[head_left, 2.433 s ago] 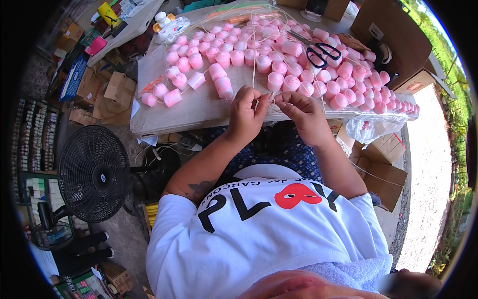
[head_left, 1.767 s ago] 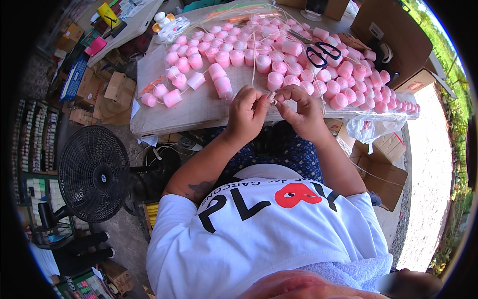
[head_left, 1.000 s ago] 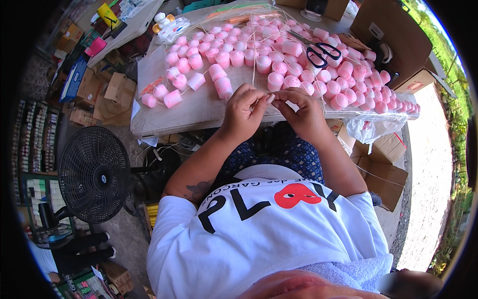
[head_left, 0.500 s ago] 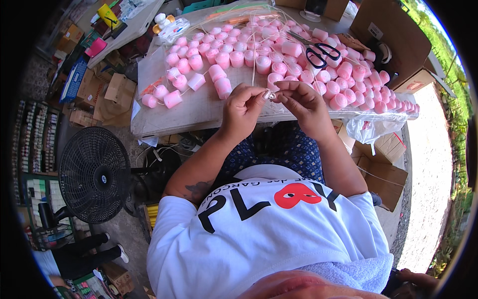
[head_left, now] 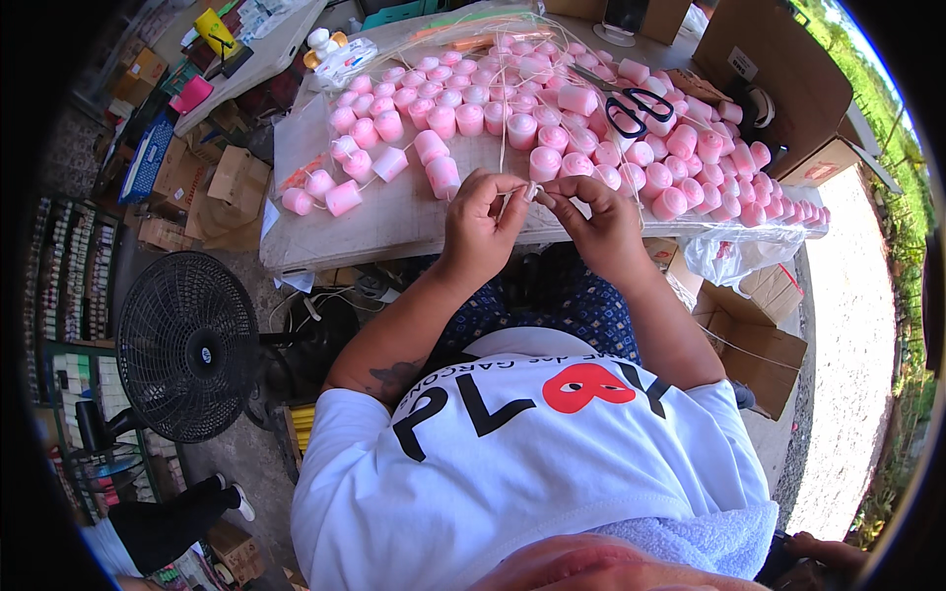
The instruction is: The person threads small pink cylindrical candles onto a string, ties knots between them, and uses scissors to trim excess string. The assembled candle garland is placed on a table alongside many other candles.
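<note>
My left hand and my right hand meet over the table's near edge, fingertips almost touching. Both pinch a small bunched loop of pale string between thumb and fingers. Its exact knot is too small to make out. Beyond my hands spreads a large group of pink cup-shaped pieces with pale swirled tops. A pale strand runs down across them toward my fingers. Scissors with dark handles lie on top of the pieces, right of centre.
The pieces cover much of the white table. Cardboard boxes stand at the back right, and a plastic bag hangs at the near right edge. A black fan stands left. Another person is at the lower left.
My fingers have shifted slightly around the string, and the right fingers have drawn in closer together. The person at the lower left has moved a little. The pink pieces stay put.
</note>
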`<state>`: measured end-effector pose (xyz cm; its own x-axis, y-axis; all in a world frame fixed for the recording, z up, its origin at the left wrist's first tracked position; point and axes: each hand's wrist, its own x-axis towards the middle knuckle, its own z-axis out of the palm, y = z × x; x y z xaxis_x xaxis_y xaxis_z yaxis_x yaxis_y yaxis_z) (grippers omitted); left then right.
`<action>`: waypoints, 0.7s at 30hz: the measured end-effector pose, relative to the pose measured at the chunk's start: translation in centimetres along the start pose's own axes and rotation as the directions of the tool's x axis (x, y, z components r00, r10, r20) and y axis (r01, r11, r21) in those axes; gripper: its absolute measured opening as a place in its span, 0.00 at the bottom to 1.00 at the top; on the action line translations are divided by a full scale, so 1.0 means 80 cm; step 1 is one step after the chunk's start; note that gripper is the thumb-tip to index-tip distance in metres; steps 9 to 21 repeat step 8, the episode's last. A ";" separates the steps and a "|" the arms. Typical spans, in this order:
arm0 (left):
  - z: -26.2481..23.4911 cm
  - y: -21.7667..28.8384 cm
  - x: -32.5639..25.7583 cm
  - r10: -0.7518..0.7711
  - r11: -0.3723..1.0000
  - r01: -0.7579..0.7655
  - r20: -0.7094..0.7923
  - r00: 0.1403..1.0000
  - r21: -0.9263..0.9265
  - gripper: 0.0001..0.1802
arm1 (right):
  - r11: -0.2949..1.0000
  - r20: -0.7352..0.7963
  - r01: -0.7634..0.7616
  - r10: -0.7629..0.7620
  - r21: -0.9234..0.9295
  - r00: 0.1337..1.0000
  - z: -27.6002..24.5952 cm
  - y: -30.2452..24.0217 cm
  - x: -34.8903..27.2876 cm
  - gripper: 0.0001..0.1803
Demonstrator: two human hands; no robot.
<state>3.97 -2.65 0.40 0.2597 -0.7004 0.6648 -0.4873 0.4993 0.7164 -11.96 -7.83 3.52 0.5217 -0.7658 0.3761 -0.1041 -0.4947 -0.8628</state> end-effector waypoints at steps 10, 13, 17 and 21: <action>-0.001 -0.003 -0.001 0.050 0.998 -0.052 0.073 0.996 0.031 0.05 | 0.980 -0.074 0.057 -0.072 -0.190 0.995 0.001 -0.003 -0.001 0.09; -0.001 -0.003 -0.001 0.050 0.998 -0.052 0.073 0.996 0.031 0.05 | 0.980 -0.074 0.057 -0.072 -0.190 0.995 0.001 -0.003 -0.001 0.09; -0.001 -0.003 -0.001 0.050 0.998 -0.052 0.073 0.996 0.031 0.05 | 0.980 -0.074 0.057 -0.072 -0.190 0.995 0.001 -0.003 -0.001 0.09; -0.001 -0.003 -0.001 0.050 0.998 -0.052 0.073 0.996 0.031 0.05 | 0.980 -0.074 0.057 -0.072 -0.190 0.995 0.001 -0.003 -0.001 0.09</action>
